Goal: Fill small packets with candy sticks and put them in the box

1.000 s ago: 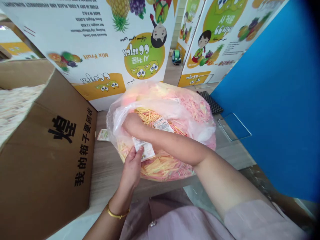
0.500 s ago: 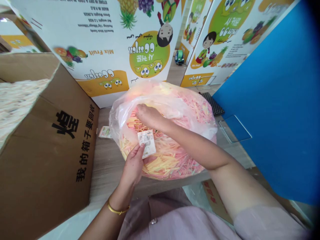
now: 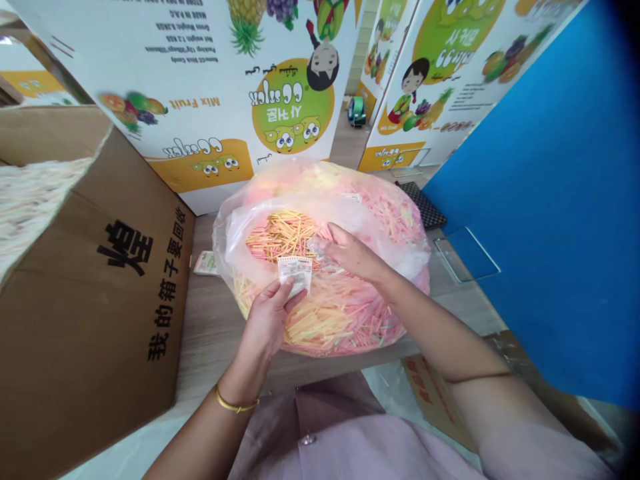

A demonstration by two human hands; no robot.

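Observation:
A large clear plastic bag (image 3: 233, 230) full of thin pink and yellow candy sticks (image 3: 287, 233) lies in front of me, its mouth open. Over its near side, my left hand (image 3: 267, 310) pinches a small white printed packet (image 3: 296, 270) between thumb and fingers. My right hand (image 3: 347, 253) is at the right of the bag's mouth, fingers closed together. Something crinkled and partly see-through shows at its fingertips, with pink beside it; I cannot make out what it is.
A brown carton (image 3: 135, 313) with whitish contents stands at the left. Printed white cartons (image 3: 200, 67) stand behind the bag. Another packet (image 3: 205, 263) lies left of the bag. Green tape (image 3: 357, 112), a black patterned item (image 3: 423, 203) and a blue panel (image 3: 540, 220) are further right.
My right hand has drawn back from the sticks inside the bag, moving right and toward me. My left hand still holds the packet, shifted slightly, with its fingers now further behind it.

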